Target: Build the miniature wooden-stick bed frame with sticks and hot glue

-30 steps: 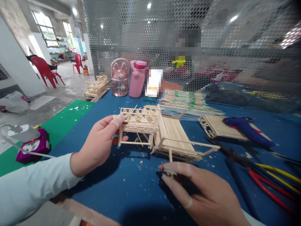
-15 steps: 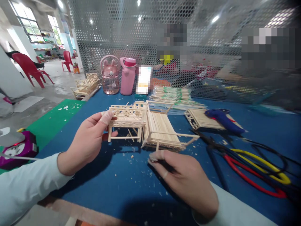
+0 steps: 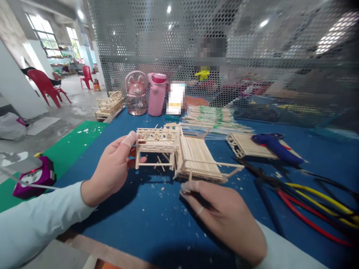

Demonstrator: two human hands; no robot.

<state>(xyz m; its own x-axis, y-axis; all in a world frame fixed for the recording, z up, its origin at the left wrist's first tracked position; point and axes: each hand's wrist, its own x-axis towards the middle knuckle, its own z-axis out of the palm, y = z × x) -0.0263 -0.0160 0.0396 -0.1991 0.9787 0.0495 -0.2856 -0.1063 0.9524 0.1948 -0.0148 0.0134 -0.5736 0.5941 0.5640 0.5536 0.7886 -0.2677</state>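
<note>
A miniature model made of thin wooden sticks (image 3: 196, 149) stands on the blue tabletop, with a slatted platform on its right and a small bench-like frame on its left. My left hand (image 3: 112, 168) grips the left end of that frame between thumb and fingers. Just in front of the platform, my right hand (image 3: 224, 213) has thumb and forefinger closed at the lower end of a short wooden stick (image 3: 190, 175). The stick's upper end reaches the platform's front rail; whether it is attached there I cannot tell. Pale wrappings cover some fingertips.
Right of the model lie a stick panel (image 3: 244, 144) with a blue glue gun (image 3: 277, 147) on it, and red-and-yellow-handled pliers (image 3: 297, 201). Behind are bundled sticks (image 3: 210, 116), a phone (image 3: 175, 99) and two pink bottles (image 3: 157, 95). A purple power socket (image 3: 36, 179) is at left.
The whole view has shifted slightly, so everything sits a little further right and lower. Both hands keep their places on the model and stick.
</note>
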